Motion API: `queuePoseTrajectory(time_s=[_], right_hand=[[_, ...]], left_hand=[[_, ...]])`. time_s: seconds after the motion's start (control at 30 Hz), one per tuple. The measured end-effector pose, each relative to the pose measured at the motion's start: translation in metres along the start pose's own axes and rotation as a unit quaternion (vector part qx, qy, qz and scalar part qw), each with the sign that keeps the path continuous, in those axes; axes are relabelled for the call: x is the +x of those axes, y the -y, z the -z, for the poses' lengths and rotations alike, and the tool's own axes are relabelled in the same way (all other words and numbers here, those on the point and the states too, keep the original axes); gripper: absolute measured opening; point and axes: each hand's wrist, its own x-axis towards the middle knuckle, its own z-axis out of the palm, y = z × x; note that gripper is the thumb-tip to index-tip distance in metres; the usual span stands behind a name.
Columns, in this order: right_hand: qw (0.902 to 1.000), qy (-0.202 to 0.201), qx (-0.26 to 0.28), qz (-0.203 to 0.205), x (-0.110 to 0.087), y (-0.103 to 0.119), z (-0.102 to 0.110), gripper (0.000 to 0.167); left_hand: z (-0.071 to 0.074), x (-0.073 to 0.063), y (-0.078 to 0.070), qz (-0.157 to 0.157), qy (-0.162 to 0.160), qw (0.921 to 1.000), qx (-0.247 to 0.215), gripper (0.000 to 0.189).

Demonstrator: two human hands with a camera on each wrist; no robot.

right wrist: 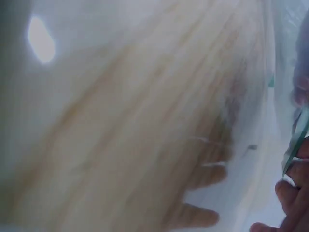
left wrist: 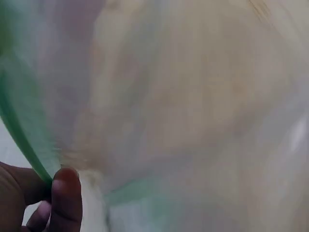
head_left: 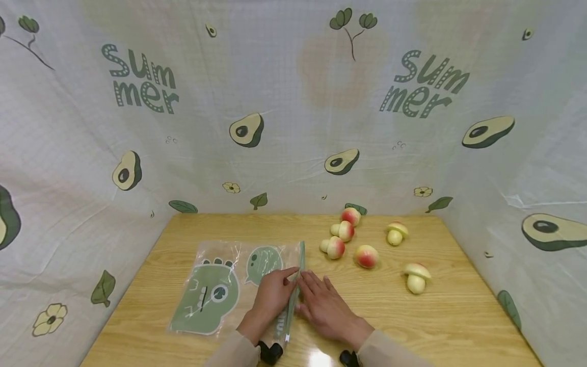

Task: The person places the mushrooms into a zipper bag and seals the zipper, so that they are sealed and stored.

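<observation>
A clear zip bag (head_left: 206, 295) printed with a green cartoon monster lies flat on the table, its green zip edge (head_left: 290, 313) toward the right. My left hand (head_left: 270, 295) lies over the bag and pinches that edge between thumb and finger, which the left wrist view shows close up at the zip strip (left wrist: 21, 140). Against the other side of the edge rests my right hand (head_left: 325, 311), palm down, fingers extended and fingertips by the strip. In the right wrist view its fingers (right wrist: 287, 193) are partly cut off at the frame's side.
Several toy mushrooms with red and yellow caps stand or lie to the right, including a near one (head_left: 417, 278), one behind it (head_left: 397, 233) and one showing mostly its cap (head_left: 367, 256). A printed cloth (head_left: 293, 92) walls the wooden table (head_left: 458, 316) at back and sides.
</observation>
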Motion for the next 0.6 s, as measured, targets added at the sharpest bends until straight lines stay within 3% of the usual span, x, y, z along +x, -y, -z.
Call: queuePoseTrajectory(time_s=[0.1,0.23,0.3,0.47,0.6], right_hand=[[0.9999,0.001,0.006,-0.011,0.003,0.003,0.0,0.058],[0.9994,-0.002,0.004,-0.034,0.004,0.002,-0.001,0.065],[0.9992,0.009,-0.009,-0.038,0.004,0.001,0.0,0.066],[0.997,0.066,-0.026,-0.032,-0.001,-0.002,0.001,0.074],[0.9957,0.087,-0.021,-0.023,-0.002,-0.005,0.001,0.078]], left_hand=[[0.003,-0.002,-0.003,0.035,0.001,0.9979,-0.054,0.031],[0.01,-0.004,-0.004,0.082,0.01,0.987,-0.138,0.025],[0.013,-0.005,-0.005,0.097,0.011,0.9826,-0.158,0.023],[0.02,-0.004,-0.004,0.113,0.027,0.9816,-0.152,0.021],[0.027,-0.003,-0.002,0.1,0.046,0.9875,-0.113,0.022]])
